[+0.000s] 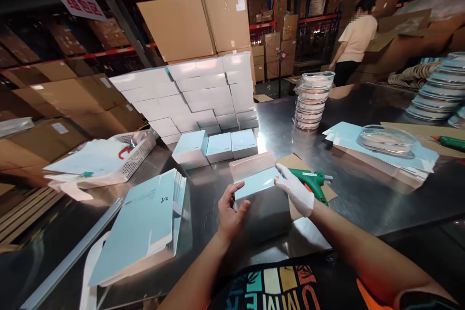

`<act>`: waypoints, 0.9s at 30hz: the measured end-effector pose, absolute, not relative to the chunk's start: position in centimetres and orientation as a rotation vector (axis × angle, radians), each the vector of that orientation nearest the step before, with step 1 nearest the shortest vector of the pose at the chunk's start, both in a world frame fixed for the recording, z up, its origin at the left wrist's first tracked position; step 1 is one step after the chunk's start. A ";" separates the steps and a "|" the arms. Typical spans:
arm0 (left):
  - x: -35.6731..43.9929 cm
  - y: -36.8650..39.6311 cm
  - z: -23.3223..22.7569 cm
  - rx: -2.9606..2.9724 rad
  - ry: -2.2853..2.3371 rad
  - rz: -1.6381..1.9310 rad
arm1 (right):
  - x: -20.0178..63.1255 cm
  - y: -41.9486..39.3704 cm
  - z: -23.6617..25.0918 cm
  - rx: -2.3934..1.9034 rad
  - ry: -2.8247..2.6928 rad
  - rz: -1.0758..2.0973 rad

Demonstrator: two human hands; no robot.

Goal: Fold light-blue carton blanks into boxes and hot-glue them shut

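In the head view, gripping a light-blue-topped folding carton between both hands, just in front of a dark printed T-shirt. Clasping its left side with the bare left hand, with thumb against the near face and fingers at the top edge. Grasping its upper right corner with the right hand, gloved in white with bared fingertips. Showing a raised pale flap along the far edge of the carton. Too dark beneath to tell contact with the metal tabletop.

Just right of the glove, near a green hot-glue gun lying on brown cardboard. Backed by three blue-topped cartons in a row, then by a tall stack of white cartons. Flanked on the left by flat light-blue carton blanks and a perforated white basket; on the right by stacked clear plastic containers. Farther back, within sight of a person in a pale top.
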State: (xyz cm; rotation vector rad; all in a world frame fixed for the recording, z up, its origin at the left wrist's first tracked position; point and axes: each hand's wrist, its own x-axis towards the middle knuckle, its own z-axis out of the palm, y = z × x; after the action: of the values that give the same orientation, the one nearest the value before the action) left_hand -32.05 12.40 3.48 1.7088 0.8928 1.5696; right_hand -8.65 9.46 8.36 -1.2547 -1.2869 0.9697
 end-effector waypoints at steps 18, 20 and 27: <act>-35.2 13.4 4.7 2.056 0.414 1.461 | -7.5 7.7 6.2 -0.824 -1.848 0.658; -35.9 13.6 5.4 2.164 0.328 1.371 | -7.7 7.4 6.4 -0.801 -1.874 0.625; -36.2 14.3 6.7 2.401 0.107 1.288 | -7.9 6.9 7.6 -0.824 -1.973 0.579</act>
State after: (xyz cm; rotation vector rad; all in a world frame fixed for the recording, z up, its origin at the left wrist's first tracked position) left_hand -36.22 14.25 6.74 2.4013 0.1070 1.2880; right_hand -7.90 6.91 7.57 -0.8238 -1.9729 0.5789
